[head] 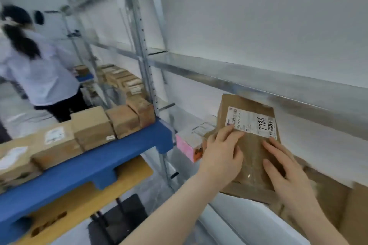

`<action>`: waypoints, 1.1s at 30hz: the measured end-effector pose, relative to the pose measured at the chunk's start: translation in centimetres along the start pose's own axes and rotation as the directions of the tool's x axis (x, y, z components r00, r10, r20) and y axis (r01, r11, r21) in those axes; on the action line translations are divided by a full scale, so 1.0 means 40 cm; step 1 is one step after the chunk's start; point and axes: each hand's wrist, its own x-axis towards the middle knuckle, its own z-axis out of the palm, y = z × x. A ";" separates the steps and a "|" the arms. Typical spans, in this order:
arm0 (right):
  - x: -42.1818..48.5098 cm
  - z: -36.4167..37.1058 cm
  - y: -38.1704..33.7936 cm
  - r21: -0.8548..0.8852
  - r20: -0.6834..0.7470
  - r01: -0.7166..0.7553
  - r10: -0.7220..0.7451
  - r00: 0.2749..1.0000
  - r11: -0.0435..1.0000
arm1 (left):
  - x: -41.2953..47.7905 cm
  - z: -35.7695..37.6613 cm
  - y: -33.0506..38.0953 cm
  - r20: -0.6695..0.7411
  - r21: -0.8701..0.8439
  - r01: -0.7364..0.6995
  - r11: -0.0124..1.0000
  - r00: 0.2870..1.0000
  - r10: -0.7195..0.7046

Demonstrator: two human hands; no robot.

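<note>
A brown cardboard parcel (253, 151) with a white shipping label (251, 121), hand-marked 7786, stands on edge at the front of a metal shelf, at the right. My left hand (221, 155) lies flat on its left side, fingers reaching the label's lower corner. On the parcel's lower right part, my right hand (286, 175) presses with straight fingers. Both hands touch the parcel's face.
A pink and white box (189, 143) sits on the shelf left of the parcel. More brown boxes (328, 199) lie at the right. A blue cart (95, 163) loaded with several parcels stands at the left. A person in a white shirt (37, 77) stands beyond it. A metal shelf board (258, 77) runs overhead.
</note>
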 end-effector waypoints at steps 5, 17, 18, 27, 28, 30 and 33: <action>0.042 0.346 -0.180 0.152 0.307 0.134 -0.176 0.935 0.979 | -0.132 -0.286 -0.235 -0.222 0.096 0.285 0.954 0.940 -0.259; -0.120 1.115 -0.549 0.453 0.722 0.187 -0.482 0.496 0.871 | -0.602 -0.700 -0.731 -0.632 -0.017 0.779 0.627 0.477 -0.610; -0.138 1.172 -0.569 0.464 0.746 0.178 -0.491 0.450 0.868 | -0.634 -0.716 -0.762 -0.647 -0.045 0.806 0.591 0.427 -0.632; -0.156 1.531 -0.604 0.465 0.871 0.234 -0.489 0.052 0.854 | -0.731 -0.741 -0.970 -0.623 -0.324 0.898 0.298 0.035 -0.781; -0.146 1.557 -0.596 0.460 0.878 0.251 -0.478 0.009 0.851 | -0.725 -0.727 -0.984 -0.601 -0.356 0.896 0.265 -0.002 -0.799; -0.122 1.601 -0.577 0.455 0.887 0.300 -0.454 -0.077 0.838 | -0.704 -0.696 -1.001 -0.547 -0.429 0.880 0.205 -0.072 -0.834; -0.069 1.653 -0.557 0.475 0.880 0.390 -0.436 -0.189 0.789 | -0.661 -0.658 -1.025 -0.503 -0.500 0.849 0.172 -0.123 -0.855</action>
